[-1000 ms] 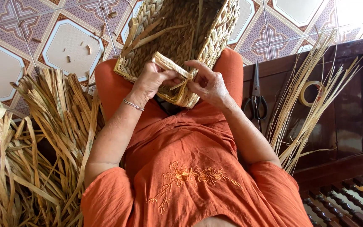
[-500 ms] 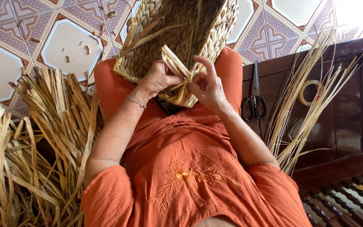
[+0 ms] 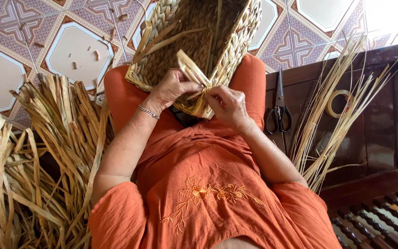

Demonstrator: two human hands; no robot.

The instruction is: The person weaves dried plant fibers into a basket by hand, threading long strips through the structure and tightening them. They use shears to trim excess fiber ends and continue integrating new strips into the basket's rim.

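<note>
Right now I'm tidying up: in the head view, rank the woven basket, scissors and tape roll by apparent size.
1. Woven basket, largest, though partly cut off by the top edge.
2. Scissors.
3. Tape roll, smallest.

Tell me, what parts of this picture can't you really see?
- Basket: its far end is cut off by the top edge of the head view.
- Left hand and right hand: fingertips hidden behind the straw strip and basket rim.
- Dried straw pile: runs past the left and bottom edges.
- Scissors: blade tips too dark to tell from the wooden bench.
</note>
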